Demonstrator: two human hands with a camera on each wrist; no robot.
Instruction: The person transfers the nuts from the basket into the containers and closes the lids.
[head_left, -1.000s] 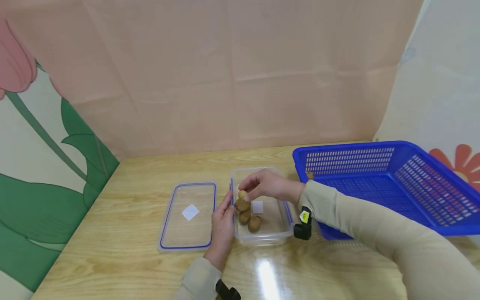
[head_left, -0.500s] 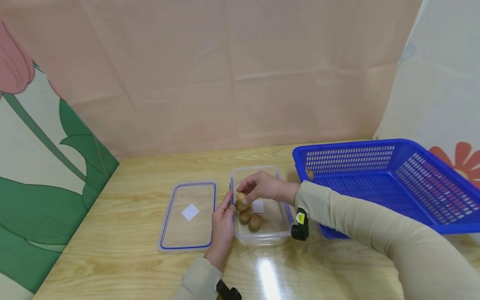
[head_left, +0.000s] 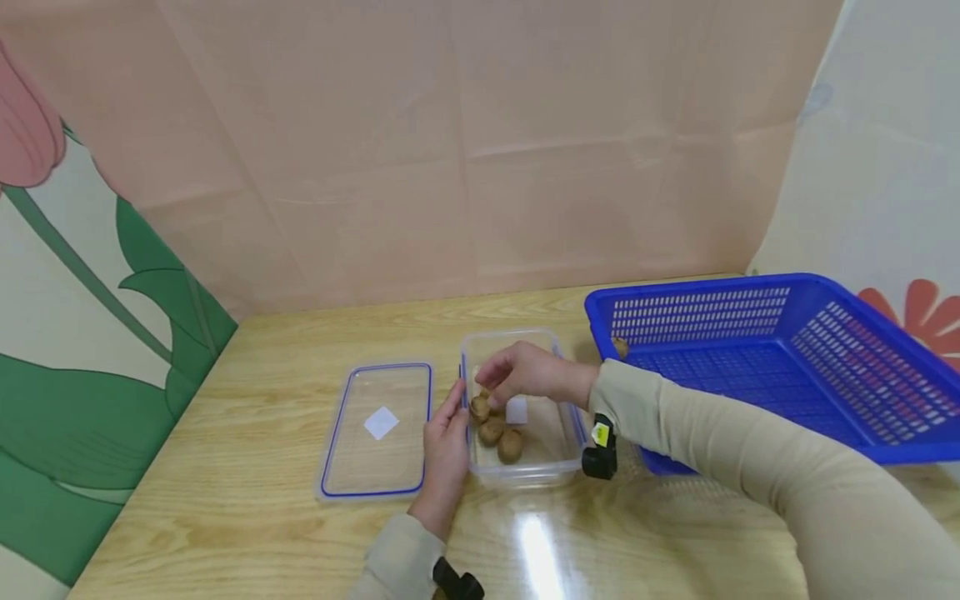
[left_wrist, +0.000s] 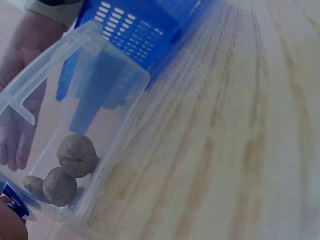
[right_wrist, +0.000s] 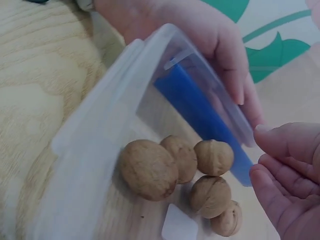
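In the clear box (head_left: 528, 473), several walnuts (head_left: 510, 446) lie together toward the left side. My right hand (head_left: 528, 371) hovers inside the box above them; in the right wrist view the same hand (right_wrist: 292, 180) has its fingers relaxed, with nothing between them, beside the walnuts (right_wrist: 212, 196). Along the outside of the box's left wall rests my left hand (head_left: 445, 442), its fingers fairly straight. Only a part of the left hand (left_wrist: 11, 225) shows in the left wrist view, by the blue clip.
A clear lid (head_left: 375, 493) with a blue seal lies left of the box, a white square on it. Right of the box stands a large blue basket (head_left: 697, 358), with a walnut (head_left: 620, 347) by its left inner wall. A pink sheet (head_left: 450, 167) hangs behind the table.
The walnut at my right fingertips has been let go and rests among the others in the box; the nearby walnuts have shifted slightly. My left hand has stayed in place.
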